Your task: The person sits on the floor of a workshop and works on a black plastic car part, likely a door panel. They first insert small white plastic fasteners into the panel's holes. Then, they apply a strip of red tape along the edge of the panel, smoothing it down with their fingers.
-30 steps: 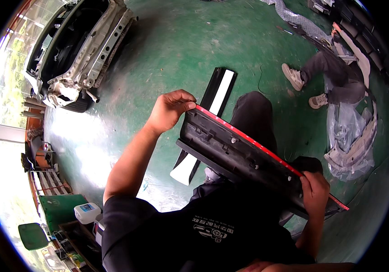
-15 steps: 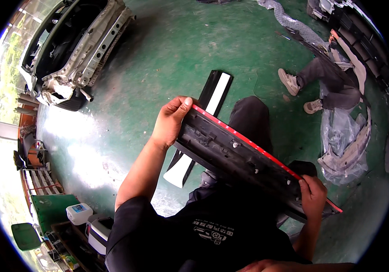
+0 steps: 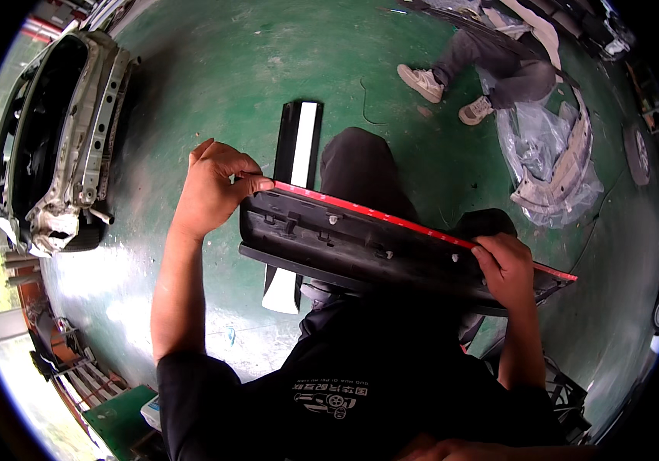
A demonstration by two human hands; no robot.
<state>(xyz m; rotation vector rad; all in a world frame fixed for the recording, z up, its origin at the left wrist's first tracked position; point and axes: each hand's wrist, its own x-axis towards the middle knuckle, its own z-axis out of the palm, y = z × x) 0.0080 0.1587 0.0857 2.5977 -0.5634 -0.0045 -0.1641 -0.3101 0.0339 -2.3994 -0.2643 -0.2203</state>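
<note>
A long black plastic trim panel [image 3: 314, 238] lies across my lap, its hollow inner side with several white clips facing up. Red-backed adhesive tape [image 3: 391, 220] runs along its far edge. At the panel's left far corner, my left hand [image 3: 214, 184] is closed, thumb pressed at the end of the tape and fingers curled; what the fingertips pinch is partly hidden. My right hand [image 3: 508, 265] grips the far edge nearer the right end, thumb by the tape. Beyond and partly under the panel, a second trim piece [image 3: 308, 142], black with a white stripe, lies on the floor.
A stripped car body section [image 3: 76, 146] stands at the left. At the upper right are another person's legs [image 3: 491, 69], beside clear plastic wrapping [image 3: 537, 146] and a curved bumper part [image 3: 567, 177]. A green board [image 3: 122, 419] is at the lower left of the green floor [image 3: 214, 69].
The view has swung to the right. The panel now lies more level across it. My left hand has changed from thumb-on-top to a pinch with raised knuckles at the corner; my right keeps its grip.
</note>
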